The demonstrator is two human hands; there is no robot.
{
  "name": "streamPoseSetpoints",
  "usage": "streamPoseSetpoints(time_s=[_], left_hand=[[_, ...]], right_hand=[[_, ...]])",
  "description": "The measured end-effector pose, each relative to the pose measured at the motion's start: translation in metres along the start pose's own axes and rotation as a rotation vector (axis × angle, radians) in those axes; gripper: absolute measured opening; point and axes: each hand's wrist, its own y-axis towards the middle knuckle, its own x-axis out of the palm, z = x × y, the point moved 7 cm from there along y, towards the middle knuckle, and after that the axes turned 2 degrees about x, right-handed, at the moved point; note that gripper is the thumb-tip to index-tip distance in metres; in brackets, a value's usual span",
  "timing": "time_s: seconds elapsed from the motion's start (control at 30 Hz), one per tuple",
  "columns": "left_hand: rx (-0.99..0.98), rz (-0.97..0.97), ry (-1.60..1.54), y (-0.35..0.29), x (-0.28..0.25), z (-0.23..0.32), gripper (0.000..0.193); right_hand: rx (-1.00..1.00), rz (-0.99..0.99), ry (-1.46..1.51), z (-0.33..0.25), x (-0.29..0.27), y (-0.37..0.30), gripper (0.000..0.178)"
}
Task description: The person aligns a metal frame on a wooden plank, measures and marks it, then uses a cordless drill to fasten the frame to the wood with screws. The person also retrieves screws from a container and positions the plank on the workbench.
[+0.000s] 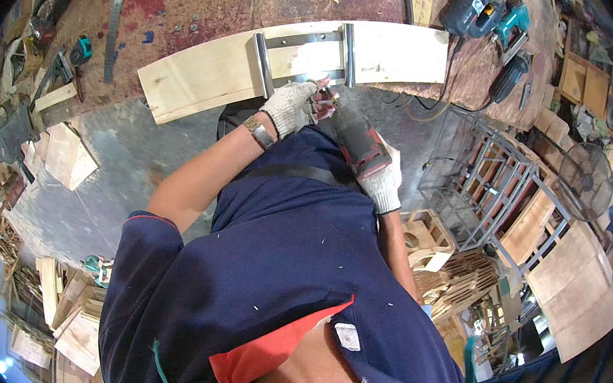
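A long pale wooden board (198, 77) lies on a worn workbench, with a metal bracket frame (304, 44) of two upright bars and cross strips fixed on it. My right hand (383, 181), in a white knit glove, grips a red and black power drill (354, 140) pointed at the board's near edge. My left hand (291, 105), also gloved and wearing a wristwatch, pinches at the drill's tip (326, 99), right by the board's edge under the bracket. What the left fingers hold is too small to tell.
Teal power tools (485, 15) with cables lie at the bench's far right. A tape measure (80, 51) and hand tools lie at the left. A grey metal rack (489, 182) with wooden panels stands to the right. Wood offcuts (68, 157) are scattered on the concrete floor.
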Motion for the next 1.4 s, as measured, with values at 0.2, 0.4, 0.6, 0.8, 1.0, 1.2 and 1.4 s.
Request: streamPoseSetpoints(time_s=[0.2, 0.4, 0.6, 0.8, 1.0, 1.2, 1.4], left_hand=[[0.068, -0.15, -0.077, 0.02, -0.005, -0.013, 0.016], [0.053, -0.067, -0.155, 0.031, -0.009, -0.019, 0.014], [0.056, -0.008, -0.169, 0.035, -0.013, -0.022, 0.018], [0.053, -0.01, -0.174, 0.044, -0.02, -0.027, 0.019], [0.061, 0.045, -0.182, 0.039, -0.016, -0.025, 0.021], [-0.077, 0.302, -0.225, 0.036, -0.034, -0.047, 0.031], [0.181, 0.442, -0.296, 0.047, -0.069, -0.038, 0.038]], right_hand=[[0.121, -0.171, -0.58, -0.032, 0.001, 0.023, 0.051], [0.107, -0.073, -0.743, -0.04, 0.001, 0.044, 0.044], [0.112, -0.08, -0.668, -0.039, 0.003, 0.051, 0.046], [0.228, -0.138, -0.686, -0.056, 0.004, 0.05, 0.046], [0.152, -0.109, -0.657, -0.049, 0.004, 0.051, 0.043], [0.141, -0.143, -0.72, -0.055, 0.009, 0.053, 0.042], [0.097, -0.097, -0.665, -0.072, 0.005, 0.051, 0.041]])
